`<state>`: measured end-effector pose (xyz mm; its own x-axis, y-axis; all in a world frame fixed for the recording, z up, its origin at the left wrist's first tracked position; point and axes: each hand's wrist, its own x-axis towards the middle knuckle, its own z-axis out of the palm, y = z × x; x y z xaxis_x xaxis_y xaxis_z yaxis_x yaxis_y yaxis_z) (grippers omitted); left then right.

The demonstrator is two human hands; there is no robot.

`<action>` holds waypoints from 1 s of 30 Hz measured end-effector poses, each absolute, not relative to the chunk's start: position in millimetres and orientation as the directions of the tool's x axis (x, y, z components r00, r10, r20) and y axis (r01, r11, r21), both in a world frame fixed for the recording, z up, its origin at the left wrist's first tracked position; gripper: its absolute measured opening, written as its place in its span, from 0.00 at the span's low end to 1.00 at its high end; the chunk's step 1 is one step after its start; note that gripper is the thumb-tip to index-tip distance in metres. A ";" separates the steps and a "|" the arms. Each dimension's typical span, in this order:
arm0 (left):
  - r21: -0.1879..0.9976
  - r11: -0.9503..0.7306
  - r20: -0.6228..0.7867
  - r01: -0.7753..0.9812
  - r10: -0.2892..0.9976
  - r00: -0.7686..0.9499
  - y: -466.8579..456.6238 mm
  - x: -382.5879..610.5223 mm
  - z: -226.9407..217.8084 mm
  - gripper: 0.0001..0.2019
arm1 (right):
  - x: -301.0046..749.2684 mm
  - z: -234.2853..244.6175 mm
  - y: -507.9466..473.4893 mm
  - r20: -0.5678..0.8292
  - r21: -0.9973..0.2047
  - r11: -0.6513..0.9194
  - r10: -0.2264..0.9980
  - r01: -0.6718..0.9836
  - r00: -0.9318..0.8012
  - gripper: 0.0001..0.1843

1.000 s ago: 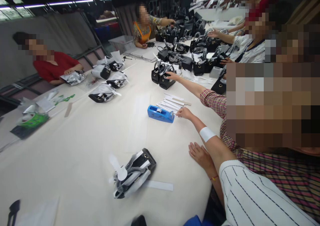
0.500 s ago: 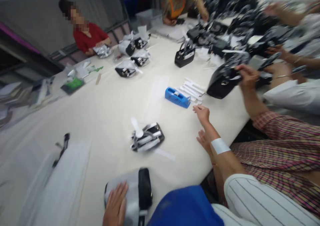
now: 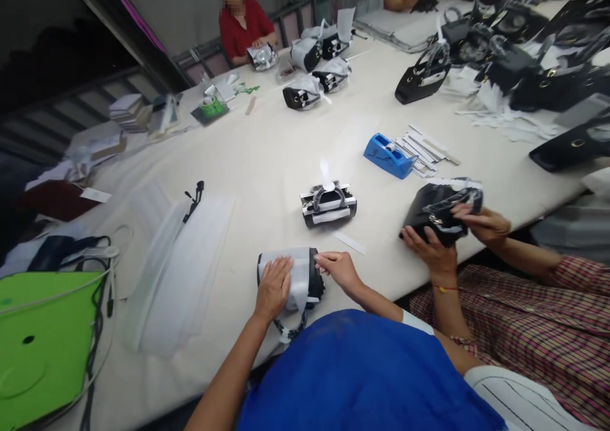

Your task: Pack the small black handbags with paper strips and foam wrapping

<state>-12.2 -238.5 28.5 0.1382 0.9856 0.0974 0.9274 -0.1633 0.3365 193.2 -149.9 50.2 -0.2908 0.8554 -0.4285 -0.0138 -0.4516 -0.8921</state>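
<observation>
A small black handbag (image 3: 316,277) lies on its side at the near table edge, its body wrapped in a whitish sheet (image 3: 300,272) and its handle toward me. Flat on the wrap rests my left hand (image 3: 275,285), fingers stretched out. My right hand (image 3: 339,268) is at the bag's right end, thumb and fingers pinched together; whatever they hold is too small to make out. Just beyond stands another black handbag (image 3: 328,203) with white strips on it and its handle wrapped. A blue tape dispenser (image 3: 388,156) is farther off, beside a pile of white strips (image 3: 424,148).
At right, a co-worker's hands (image 3: 441,253) hold a black handbag (image 3: 436,212). White sheets (image 3: 185,278) and a green box (image 3: 42,342) with cables lie at left. Across the table, a person in red (image 3: 248,27) sits near several wrapped bags (image 3: 305,53).
My right hand has moved from beside the tape dispenser to the wrapped bag's right end. My left hand stays on the wrap. The view has swung right; the co-worker's bag is now nearer.
</observation>
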 end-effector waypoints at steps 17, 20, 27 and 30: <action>0.444 -0.149 0.207 0.884 0.976 0.061 -245.1 -11.1 30.0 0.21 | 126.5 52.2 -167.7 -0.480 -0.867 -0.483 0.875 0.122 0.057 0.16; 0.471 -0.140 0.224 0.871 0.974 0.035 -245.2 -10.7 31.1 0.21 | 122.2 54.4 -170.0 -0.478 -0.863 -0.483 0.876 0.151 0.068 0.16; 0.503 -0.132 0.223 0.854 0.975 0.019 -247.1 -10.8 32.3 0.20 | 108.4 53.2 -174.4 -0.483 -0.851 -0.495 0.869 0.175 0.108 0.15; 0.522 -0.131 0.227 0.842 0.974 0.011 -248.1 -11.8 32.1 0.20 | 106.6 48.8 -176.1 -0.483 -0.845 -0.500 0.866 0.188 0.132 0.16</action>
